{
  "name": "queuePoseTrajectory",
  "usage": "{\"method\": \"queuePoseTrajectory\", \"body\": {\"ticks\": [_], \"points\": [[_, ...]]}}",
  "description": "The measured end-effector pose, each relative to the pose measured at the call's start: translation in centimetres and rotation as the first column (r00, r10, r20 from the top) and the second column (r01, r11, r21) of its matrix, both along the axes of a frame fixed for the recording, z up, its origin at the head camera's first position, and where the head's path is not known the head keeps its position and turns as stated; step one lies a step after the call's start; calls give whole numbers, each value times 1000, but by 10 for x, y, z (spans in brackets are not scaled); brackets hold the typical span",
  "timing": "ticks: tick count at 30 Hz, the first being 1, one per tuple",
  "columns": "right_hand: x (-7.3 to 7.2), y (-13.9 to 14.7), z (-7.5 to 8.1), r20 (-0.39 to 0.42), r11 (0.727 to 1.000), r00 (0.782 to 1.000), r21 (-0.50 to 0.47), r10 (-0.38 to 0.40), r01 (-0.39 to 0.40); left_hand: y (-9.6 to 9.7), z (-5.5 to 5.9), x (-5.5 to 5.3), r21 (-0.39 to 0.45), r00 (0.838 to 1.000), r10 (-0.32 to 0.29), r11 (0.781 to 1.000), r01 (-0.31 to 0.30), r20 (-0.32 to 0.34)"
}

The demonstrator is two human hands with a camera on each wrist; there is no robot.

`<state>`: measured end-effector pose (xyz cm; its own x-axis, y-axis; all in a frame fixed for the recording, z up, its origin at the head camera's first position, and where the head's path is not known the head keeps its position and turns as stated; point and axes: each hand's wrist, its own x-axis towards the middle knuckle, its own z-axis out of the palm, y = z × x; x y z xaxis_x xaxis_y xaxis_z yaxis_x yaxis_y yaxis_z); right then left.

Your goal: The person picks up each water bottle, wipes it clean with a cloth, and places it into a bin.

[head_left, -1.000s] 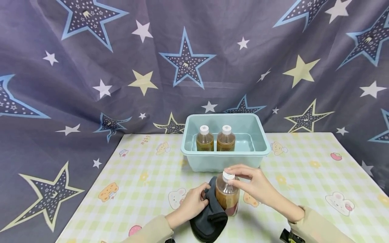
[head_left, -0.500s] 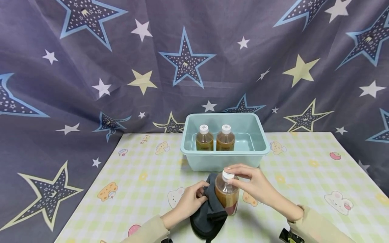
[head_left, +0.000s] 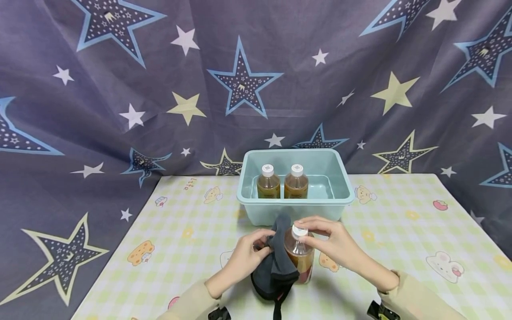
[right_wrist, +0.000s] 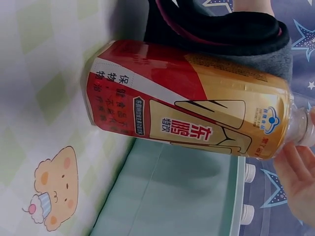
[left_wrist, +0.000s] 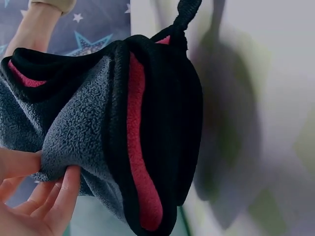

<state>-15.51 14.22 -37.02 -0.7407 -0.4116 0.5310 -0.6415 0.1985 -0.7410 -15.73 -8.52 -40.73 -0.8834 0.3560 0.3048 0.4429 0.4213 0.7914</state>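
Note:
A drink bottle [head_left: 301, 262] with a white cap, brown drink and a red-and-gold label [right_wrist: 187, 98] stands upright on the table. My right hand [head_left: 332, 240] pinches its cap from above, thumb and fingers on opposite sides. With my left hand [head_left: 248, 255] I pinch a folded cleaning cloth [head_left: 274, 271], which hangs along the left side of the bottle. Its fabric is grey terry [left_wrist: 81, 118] with black edging and a red inner face, and a dark strap [left_wrist: 188, 12] trails from one end. The cloth covers part of the bottle's left side in the head view.
Just behind the bottle stands a light blue plastic bin [head_left: 296, 213]. Inside it, two similar bottles, a left one [head_left: 269, 184] and a right one [head_left: 296, 184], stand upright. A checked tablecloth [head_left: 400, 249] covers the table; a starry curtain [head_left: 224, 129] hangs behind.
My left hand has shifted slightly upward and away from me, drawing the cloth higher along the bottle; its strap now dangles below. My right hand and the bottle have stayed in place.

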Motion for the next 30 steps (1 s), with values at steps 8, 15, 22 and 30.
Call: {"method": "queuePoseTrajectory", "body": {"ticks": [8,15,22,30], "points": [[0,-1,1,-5,1000,1000,-1,0,0,1,4,0,-66,996,0,998,-6,-92],[0,-2,1,7,1000,1000,-1,-8,8,2,-2,-1,-95,993,0,995,-12,-120],[0,-2,1,11,1000,1000,0,-11,11,3,-12,-3,-120,996,-5,993,-6,-87],[0,-1,0,26,1000,999,4,-20,20,4,-21,-7,-144,998,-13,990,4,-60]]}}
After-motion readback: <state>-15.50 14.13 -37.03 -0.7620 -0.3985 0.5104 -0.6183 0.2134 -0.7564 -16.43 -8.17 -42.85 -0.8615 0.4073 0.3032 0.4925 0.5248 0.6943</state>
